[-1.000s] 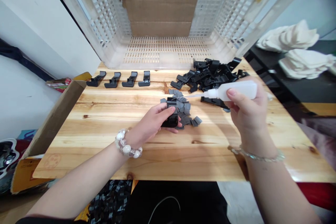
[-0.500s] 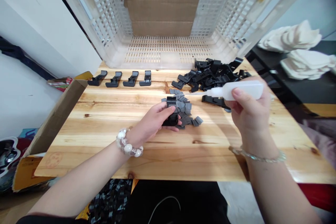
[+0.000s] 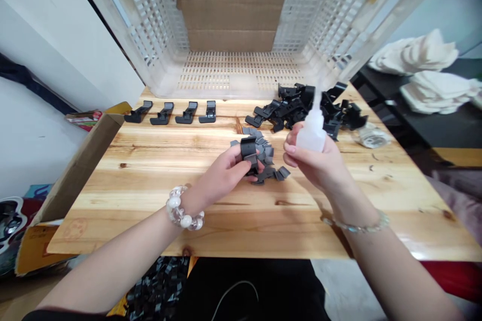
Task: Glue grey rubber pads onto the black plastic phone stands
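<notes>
My left hand [image 3: 229, 173] is closed on a black plastic part [image 3: 248, 147], held over a loose pile of small grey pieces [image 3: 268, 154]. To its right my right hand [image 3: 314, 160] grips a white squeeze bottle [image 3: 312, 133], whose thin nozzle points up and away. A heap of black parts [image 3: 297, 105] lies behind the bottle, partly hidden by it. Farther left, several like parts stand in a row, the rightmost one [image 3: 208, 112] being nearest the heap.
A white plastic crate [image 3: 241, 83] with cardboard [image 3: 233, 5] inside stands at the back of the wooden table [image 3: 150, 180]. A tape roll [image 3: 373, 136] lies at the right. Left of the table is an open carton [image 3: 81, 160]; white cloths [image 3: 440, 90] lie at the far right.
My right hand has moved left and turned the bottle from pointing left to upright. The black part in my left hand has tilted, showing a different side.
</notes>
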The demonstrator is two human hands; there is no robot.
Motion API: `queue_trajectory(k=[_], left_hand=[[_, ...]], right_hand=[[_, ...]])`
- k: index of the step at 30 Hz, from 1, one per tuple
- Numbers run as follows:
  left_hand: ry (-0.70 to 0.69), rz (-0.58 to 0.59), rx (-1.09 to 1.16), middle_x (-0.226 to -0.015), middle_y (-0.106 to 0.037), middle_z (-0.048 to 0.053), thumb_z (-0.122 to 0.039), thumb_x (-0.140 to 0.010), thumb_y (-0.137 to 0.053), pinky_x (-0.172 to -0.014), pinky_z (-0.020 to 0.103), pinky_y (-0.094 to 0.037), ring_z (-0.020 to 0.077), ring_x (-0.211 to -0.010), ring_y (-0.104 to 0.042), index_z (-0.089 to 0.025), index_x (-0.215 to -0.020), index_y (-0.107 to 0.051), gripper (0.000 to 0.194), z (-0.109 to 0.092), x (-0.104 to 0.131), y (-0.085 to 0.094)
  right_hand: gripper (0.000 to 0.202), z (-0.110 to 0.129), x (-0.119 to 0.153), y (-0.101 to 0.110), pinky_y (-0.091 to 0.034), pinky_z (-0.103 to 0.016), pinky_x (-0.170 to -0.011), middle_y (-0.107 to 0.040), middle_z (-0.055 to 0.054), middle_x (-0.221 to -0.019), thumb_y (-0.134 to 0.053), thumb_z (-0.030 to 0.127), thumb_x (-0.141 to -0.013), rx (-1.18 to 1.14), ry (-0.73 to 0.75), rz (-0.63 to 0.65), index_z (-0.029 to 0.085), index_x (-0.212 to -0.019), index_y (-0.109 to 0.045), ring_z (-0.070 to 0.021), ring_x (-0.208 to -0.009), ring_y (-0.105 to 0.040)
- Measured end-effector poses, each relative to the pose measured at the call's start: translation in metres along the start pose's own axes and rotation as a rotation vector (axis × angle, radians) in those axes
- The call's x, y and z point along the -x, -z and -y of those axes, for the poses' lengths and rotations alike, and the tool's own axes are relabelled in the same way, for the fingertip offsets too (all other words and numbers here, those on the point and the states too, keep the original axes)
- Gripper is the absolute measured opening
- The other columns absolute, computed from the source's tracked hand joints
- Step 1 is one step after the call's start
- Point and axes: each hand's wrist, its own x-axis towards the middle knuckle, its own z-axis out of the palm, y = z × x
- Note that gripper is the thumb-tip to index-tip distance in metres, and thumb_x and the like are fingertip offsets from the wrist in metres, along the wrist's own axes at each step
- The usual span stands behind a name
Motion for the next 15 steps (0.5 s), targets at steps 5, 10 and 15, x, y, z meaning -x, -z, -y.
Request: queue_trajectory(k=[5, 10, 15], left_hand=[[-0.026, 0.05, -0.007, -0.094, -0.068, 0.006, -0.017, -0.089, -0.052, -0.083, 0.032, -0.058, 0.0171, -0.091, -0.066, -0.013, -0.112, -0.061, 0.025, 0.001, -0.001, -0.001], [-0.028, 0.049, -0.019, -0.096, -0.069, 0.007, -0.015, -0.089, -0.053, -0.085, 0.031, -0.057, 0.0174, -0.094, -0.066, -0.013, -0.112, -0.062, 0.025, 0.001, -0.001, -0.002], [-0.017, -0.006, -0.028, -0.093, -0.068, 0.006, -0.016, -0.09, -0.052, -0.079, 0.03, -0.058, 0.0167, -0.09, -0.065, -0.014, -0.108, -0.063, 0.022, 0.002, -0.002, -0.002]], right_hand=[[0.015, -0.008, 0.006, -0.007, -0.044, -0.025, -0.058, -0.059, 0.0, -0.074, -0.076, 0.029, -0.074, 0.359, 0.079, 0.054, 0.019, -0.08, -0.067, -0.011, -0.065, -0.053], [0.012, -0.009, 0.008, -0.015, -0.049, -0.032, -0.076, -0.066, -0.003, -0.084, -0.075, 0.029, -0.075, 0.632, 0.272, 0.037, 0.021, -0.084, -0.07, -0.017, -0.082, -0.061], [0.032, -0.011, 0.005, -0.016, -0.038, -0.023, -0.042, -0.055, 0.005, -0.061, -0.073, 0.043, -0.077, 0.355, 0.051, -0.08, 0.023, -0.092, -0.053, -0.0089, -0.045, -0.046]])
